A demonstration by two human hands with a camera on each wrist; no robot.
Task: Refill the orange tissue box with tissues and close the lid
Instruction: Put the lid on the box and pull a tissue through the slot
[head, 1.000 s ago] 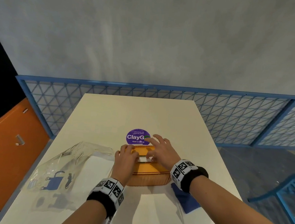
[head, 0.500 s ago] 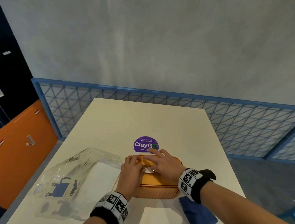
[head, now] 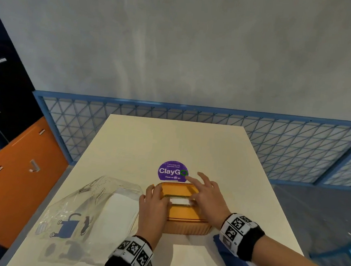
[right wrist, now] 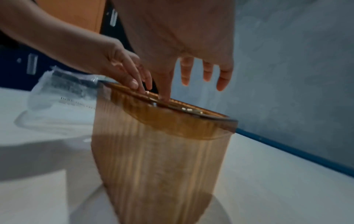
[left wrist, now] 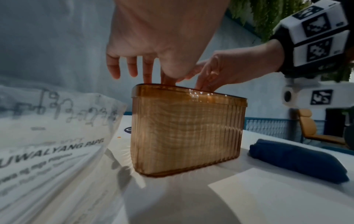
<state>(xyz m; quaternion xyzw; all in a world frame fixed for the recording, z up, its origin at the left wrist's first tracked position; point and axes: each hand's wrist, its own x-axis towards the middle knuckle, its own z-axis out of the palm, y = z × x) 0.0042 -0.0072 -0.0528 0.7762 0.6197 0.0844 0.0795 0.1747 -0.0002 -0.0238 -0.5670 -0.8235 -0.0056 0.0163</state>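
Note:
The orange ribbed tissue box [head: 186, 219] stands on the table with its lid [head: 176, 189] on top. White tissue [head: 179, 201] shows in the lid's slot. My left hand [head: 154, 204] rests on the lid's left end, fingertips down on it. My right hand [head: 206, 196] hovers over the right end, with its thumb side touching the lid by the slot and the other fingers spread and raised. In the left wrist view the box [left wrist: 187, 130] is below my left hand [left wrist: 153, 45]. The right wrist view has the box [right wrist: 162, 151] under my right hand [right wrist: 182, 45].
A clear plastic tissue pack [head: 80, 211] with white tissues [head: 118, 212] lies left of the box. A folded blue cloth [head: 231, 258] lies at its right front. A purple sticker [head: 172, 171] is behind it. Blue mesh railing [head: 274, 144] borders the table [head: 180, 141].
My right hand's fingers have lifted off the lid and spread, which uncovers its far half and the slot. The left hand stays at the left end.

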